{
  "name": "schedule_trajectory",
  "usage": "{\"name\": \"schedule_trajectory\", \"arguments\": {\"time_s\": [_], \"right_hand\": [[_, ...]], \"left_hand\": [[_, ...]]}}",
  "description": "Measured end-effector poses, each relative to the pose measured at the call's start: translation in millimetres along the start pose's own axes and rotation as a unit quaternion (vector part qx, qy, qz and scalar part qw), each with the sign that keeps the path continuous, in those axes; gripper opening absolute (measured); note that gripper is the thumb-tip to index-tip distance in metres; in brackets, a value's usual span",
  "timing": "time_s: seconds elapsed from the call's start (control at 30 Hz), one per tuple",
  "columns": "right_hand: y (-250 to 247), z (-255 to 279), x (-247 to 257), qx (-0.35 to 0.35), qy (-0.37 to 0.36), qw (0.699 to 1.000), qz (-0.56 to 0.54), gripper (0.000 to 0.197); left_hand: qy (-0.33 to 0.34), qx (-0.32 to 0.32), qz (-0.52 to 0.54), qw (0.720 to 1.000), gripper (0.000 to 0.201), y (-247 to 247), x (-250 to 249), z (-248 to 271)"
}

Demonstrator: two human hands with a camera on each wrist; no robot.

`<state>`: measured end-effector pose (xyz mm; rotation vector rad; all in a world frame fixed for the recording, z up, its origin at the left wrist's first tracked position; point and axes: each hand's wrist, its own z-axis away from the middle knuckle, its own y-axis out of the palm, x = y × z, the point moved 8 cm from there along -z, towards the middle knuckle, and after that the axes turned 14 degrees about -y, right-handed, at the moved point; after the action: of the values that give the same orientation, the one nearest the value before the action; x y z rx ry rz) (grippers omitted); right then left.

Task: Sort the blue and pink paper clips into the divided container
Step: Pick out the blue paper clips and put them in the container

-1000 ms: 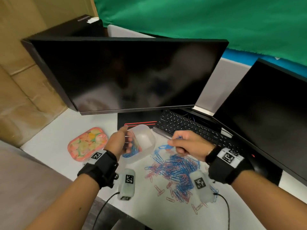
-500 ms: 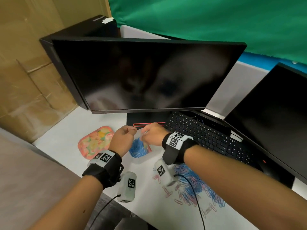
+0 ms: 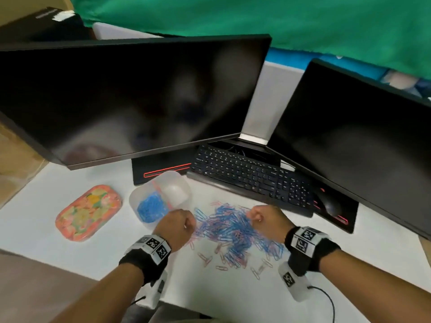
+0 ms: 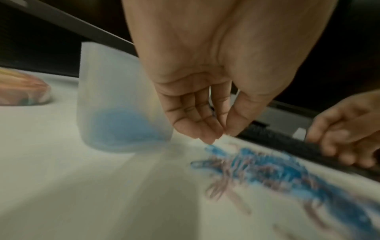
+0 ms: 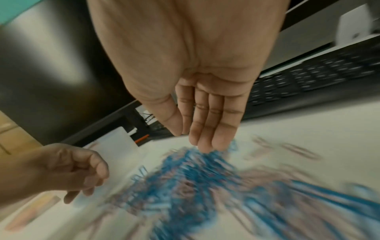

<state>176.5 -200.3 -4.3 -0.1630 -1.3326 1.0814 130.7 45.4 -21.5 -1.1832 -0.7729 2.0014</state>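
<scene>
A keyboard and two dark monitors back the white desk; a fruit-patterned lid lies left of the divided container, which holds blue clips in its near-left compartment. The mixed paper clip pile lies between the hands. Left hand and right hand hang over the pile with fingers straight, holding nothing. Both wrist views are motion-blurred

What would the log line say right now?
left hand: open, over clips | right hand: open, fingertips at clips | container: blue clips inside
</scene>
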Motion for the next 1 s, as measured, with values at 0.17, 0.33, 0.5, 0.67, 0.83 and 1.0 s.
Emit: {"name": "schedule_trajectory", "arguments": {"time_s": [0.17, 0.33, 0.5, 0.67, 0.83, 1.0], "right_hand": [[-2.5, 45.6, -49.7, -0.019, 0.04, 0.999, 0.027, 0.025], [-5.1, 74.0, -84.1, -0.038, 0.08, 0.995, 0.052, 0.017], [-5.2, 88.5, -92.9, -0.052, 0.08, 0.993, 0.075, 0.007], [6.0, 91.2, -96.7, -0.068, 0.092, 0.991, 0.075, 0.013], [5.7, 87.2, -95.7, -0.109, 0.092, 0.987, 0.077, 0.015], [1.0, 82.2, -95.9, -0.105, 0.094, 0.987, 0.08, 0.01]], "left_hand": [[-0.021, -0.002, -0.116, 0.993, 0.024, 26.4, 15.1, -10.4], [-0.025, -0.009, -0.146, 0.989, 0.015, 35.1, 10.4, -11.6], [-0.033, -0.005, -0.153, 0.988, 0.015, 37.0, 9.5, -11.0], [-0.032, 0.006, -0.132, 0.991, 0.008, 42.0, 5.5, -1.6], [-0.037, 0.017, -0.095, 0.995, 0.015, 43.6, 6.5, 7.2], [-0.077, 0.022, -0.086, 0.993, 0.02, 42.8, 12.6, 7.9]]}}
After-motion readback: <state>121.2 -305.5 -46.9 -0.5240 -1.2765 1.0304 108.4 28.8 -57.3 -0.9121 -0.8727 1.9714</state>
